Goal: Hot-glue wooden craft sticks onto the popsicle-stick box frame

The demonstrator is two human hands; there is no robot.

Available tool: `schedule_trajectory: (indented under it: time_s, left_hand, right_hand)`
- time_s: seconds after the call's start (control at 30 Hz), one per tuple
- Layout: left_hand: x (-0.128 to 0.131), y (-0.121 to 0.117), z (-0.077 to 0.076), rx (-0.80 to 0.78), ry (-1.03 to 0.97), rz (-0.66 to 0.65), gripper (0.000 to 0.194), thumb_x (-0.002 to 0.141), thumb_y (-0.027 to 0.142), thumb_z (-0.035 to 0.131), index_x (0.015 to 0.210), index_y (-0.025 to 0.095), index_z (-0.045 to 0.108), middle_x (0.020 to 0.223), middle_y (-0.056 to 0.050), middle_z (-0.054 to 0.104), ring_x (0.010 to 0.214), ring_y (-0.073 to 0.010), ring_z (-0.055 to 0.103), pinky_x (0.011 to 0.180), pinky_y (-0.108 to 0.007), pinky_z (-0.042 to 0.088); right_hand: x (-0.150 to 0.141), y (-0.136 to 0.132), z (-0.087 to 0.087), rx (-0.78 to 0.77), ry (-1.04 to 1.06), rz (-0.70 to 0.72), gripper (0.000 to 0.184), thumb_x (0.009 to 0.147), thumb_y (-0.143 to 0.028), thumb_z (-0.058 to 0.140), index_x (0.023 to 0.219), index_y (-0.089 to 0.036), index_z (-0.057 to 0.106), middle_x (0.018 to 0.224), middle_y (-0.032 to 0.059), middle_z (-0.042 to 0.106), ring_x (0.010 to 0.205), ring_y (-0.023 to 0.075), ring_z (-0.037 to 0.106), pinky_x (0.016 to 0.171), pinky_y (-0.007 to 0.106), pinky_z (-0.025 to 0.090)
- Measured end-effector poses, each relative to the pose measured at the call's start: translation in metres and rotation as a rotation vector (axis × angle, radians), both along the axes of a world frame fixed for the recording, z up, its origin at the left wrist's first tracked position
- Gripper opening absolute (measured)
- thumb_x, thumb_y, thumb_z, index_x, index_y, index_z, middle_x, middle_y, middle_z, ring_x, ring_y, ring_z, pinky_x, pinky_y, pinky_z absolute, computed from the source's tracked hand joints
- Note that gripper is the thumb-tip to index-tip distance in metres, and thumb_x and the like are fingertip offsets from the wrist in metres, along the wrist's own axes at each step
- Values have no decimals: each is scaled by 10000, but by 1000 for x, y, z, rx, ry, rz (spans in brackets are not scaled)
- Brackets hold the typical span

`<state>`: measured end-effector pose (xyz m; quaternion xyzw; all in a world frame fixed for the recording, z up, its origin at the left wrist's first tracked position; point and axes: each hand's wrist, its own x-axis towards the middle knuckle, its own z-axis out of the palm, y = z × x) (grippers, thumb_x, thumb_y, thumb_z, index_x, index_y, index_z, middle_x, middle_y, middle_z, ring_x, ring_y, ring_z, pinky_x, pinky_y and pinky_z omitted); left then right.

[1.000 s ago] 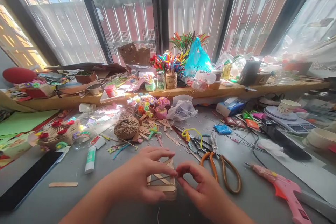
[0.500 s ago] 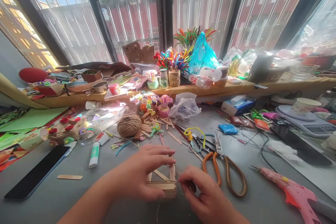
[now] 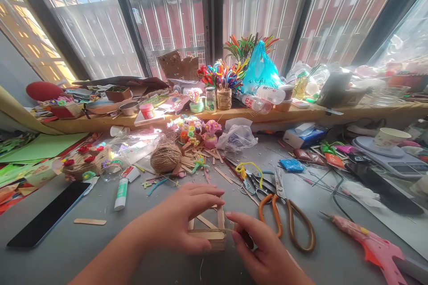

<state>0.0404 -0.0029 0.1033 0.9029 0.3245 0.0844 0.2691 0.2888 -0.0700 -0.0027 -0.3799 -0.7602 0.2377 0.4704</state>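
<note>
My left hand [image 3: 182,216] grips a small open frame of wooden craft sticks [image 3: 214,236] from its left side. Its thumb lies along the near edge and its fingers reach over the far part, hiding the left side. A thin strand of twine [image 3: 230,230] runs from the frame's near right corner to my right hand [image 3: 259,245]. Those fingers are curled and pinch the strand just right of the frame. Something dark shows under the right fingers; I cannot make out what it is. A loose twine end [image 3: 201,269] lies in front of the frame.
Shears [image 3: 290,213] with brown handles lie right of my hands, and a pink glue gun [image 3: 368,240] farther right. A twine ball [image 3: 166,158], glue stick [image 3: 121,194], single craft stick [image 3: 90,221] and phone [image 3: 50,213] lie leftward. A crowded ledge [image 3: 187,118] runs behind.
My right index finger has lifted and straightened a little, and more of the strand shows beside the frame. My left hand keeps its hold. The whole view has shifted slightly.
</note>
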Motion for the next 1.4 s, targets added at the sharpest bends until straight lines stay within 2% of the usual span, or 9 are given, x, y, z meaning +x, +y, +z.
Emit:
schedule_trajectory:
  time_s: [0.23, 0.4, 0.6, 0.8, 1.03, 1.13, 1.27, 1.33, 1.4]
  left_hand:
    - [-2, 0, -5, 11, -40, -10, 719, 753, 411, 891, 1428, 297, 671, 1608, -79, 590, 1495, -361, 526, 1273, -490, 405]
    - [-3, 0, -7, 16, -56, -18, 744, 733, 366, 911, 1433, 297, 666, 1601, -79, 598, 1485, -355, 538, 1265, -482, 408]
    - [-3, 2, -9, 17, -106, -27, 735, 720, 381, 926, 1410, 307, 685, 1581, -67, 621, 1467, -359, 559, 1255, -464, 404]
    - [-5, 2, -10, 22, -149, -48, 699, 750, 453, 924, 1397, 313, 700, 1588, -66, 615, 1450, -357, 583, 1248, -445, 404]
    - [-3, 1, -11, 15, -180, -58, 661, 790, 462, 902, 1400, 303, 702, 1580, -77, 622, 1447, -353, 589, 1267, -452, 377]
    - [-6, 5, -6, -65, -200, -74, 698, 780, 548, 905, 1407, 316, 705, 1598, -85, 603, 1487, -376, 540, 1290, -489, 334]
    - [-19, 18, 2, -366, -348, -141, 660, 892, 697, 743, 1427, 314, 695, 1635, -97, 559, 1537, -379, 475, 1275, -507, 355]
    - [-27, 23, 1, -493, -411, -128, 623, 969, 697, 643, 1451, 303, 672, 1637, -109, 552, 1547, -368, 465, 1261, -510, 373]
    - [-34, 23, -6, -494, -376, -62, 564, 976, 641, 676, 1431, 308, 683, 1660, -107, 523, 1577, -371, 418, 1276, -519, 340]
  right_hand:
    - [0, 3, 2, 146, -13, 66, 465, 938, -52, 526, 1314, -299, 644, 919, 2, 816, 758, 149, 782, 711, 188, 597]
    - [1, 3, 0, 126, -51, 62, 482, 959, -53, 532, 1364, -307, 591, 1108, 36, 833, 923, 165, 813, 818, 201, 600]
    - [1, 8, -1, 236, -112, 140, 444, 1003, -59, 391, 1351, -273, 564, 754, 0, 660, 609, 175, 605, 557, 251, 438]
    - [3, 9, -3, 288, -128, 169, 496, 997, -27, 383, 1413, -247, 539, 732, -10, 568, 599, 177, 533, 550, 260, 355]
    - [5, 8, -2, 314, -183, 169, 522, 978, -12, 396, 1434, -226, 533, 753, 6, 570, 606, 188, 538, 555, 272, 361]
    - [6, 7, -2, 296, -192, 171, 515, 963, -1, 404, 1403, -236, 532, 770, 16, 588, 619, 192, 553, 564, 270, 374]
    - [8, 5, -5, 277, -233, 173, 582, 943, 20, 389, 1444, -249, 511, 759, 15, 582, 605, 197, 549, 551, 270, 365]
    - [10, 5, -8, 261, -254, 186, 601, 957, -1, 422, 1501, -250, 477, 783, 24, 598, 628, 205, 569, 559, 275, 386]
    - [11, 5, -12, 244, -261, 203, 595, 978, -35, 479, 1532, -251, 454, 830, 37, 625, 663, 212, 594, 579, 283, 418]
